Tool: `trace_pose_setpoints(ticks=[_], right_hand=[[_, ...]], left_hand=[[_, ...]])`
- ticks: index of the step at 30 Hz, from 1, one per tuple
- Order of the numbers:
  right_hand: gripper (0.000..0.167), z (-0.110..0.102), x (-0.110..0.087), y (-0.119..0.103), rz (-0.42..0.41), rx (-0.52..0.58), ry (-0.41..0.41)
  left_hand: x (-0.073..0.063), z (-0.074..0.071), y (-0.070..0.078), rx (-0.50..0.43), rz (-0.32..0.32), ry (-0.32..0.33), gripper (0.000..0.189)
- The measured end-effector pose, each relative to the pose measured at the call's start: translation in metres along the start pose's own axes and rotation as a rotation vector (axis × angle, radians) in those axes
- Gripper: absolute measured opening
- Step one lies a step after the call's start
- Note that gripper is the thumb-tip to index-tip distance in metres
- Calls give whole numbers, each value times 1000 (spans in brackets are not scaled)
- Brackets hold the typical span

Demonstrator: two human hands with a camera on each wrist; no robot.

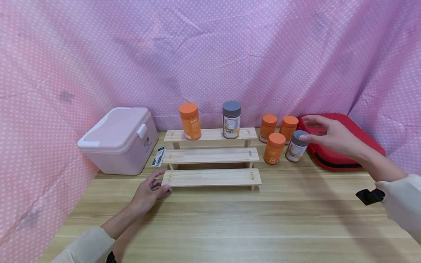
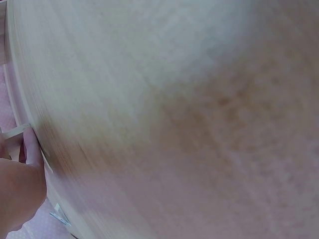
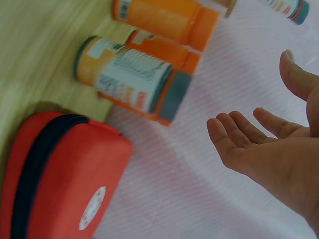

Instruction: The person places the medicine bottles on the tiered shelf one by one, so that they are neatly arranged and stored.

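Observation:
At the left end of the lowest board of a three-step wooden rack (image 1: 210,178), my left hand (image 1: 148,191) pinches the edge between thumb and fingers. An orange bottle (image 1: 191,124) and a grey-capped bottle (image 1: 231,122) stand upright on the top step. My right hand (image 1: 335,135) hovers by another grey-capped bottle (image 1: 296,148), its fingers apart and around nothing. In the right wrist view, a gap shows between the hand (image 3: 271,139) and that labelled bottle (image 3: 127,72). Several orange-capped bottles, one in front (image 1: 274,149), cluster beside it on the table.
A pink lidded box (image 1: 120,142) stands left of the rack, with a small printed card (image 1: 159,157) between them. Behind the right hand lies a red zipped case (image 1: 348,135). A pink dotted cloth (image 1: 210,54) hangs behind the wooden table (image 1: 223,226).

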State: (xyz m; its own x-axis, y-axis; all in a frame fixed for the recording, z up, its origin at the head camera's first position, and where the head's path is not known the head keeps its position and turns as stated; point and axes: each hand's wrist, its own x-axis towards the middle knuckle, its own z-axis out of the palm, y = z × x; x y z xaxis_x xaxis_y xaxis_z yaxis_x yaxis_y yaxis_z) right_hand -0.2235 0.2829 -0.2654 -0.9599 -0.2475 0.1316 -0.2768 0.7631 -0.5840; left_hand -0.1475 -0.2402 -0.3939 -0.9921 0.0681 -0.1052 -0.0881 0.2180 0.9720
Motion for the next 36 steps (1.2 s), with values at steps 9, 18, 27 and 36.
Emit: trace_pose_setpoints(ticks=[9, 18, 27, 36], right_hand=[[77, 16, 14, 34, 43, 49, -48], [79, 33, 18, 55, 90, 91, -103], [70, 41, 19, 63, 82, 90, -88], [64, 43, 18, 63, 79, 134, -51]], left_hand=[[1, 0, -2, 6, -8, -1, 62], [1, 0, -3, 11, -15, 5, 62], [1, -1, -4, 13, -10, 1, 62], [2, -1, -3, 11, -9, -4, 63]])
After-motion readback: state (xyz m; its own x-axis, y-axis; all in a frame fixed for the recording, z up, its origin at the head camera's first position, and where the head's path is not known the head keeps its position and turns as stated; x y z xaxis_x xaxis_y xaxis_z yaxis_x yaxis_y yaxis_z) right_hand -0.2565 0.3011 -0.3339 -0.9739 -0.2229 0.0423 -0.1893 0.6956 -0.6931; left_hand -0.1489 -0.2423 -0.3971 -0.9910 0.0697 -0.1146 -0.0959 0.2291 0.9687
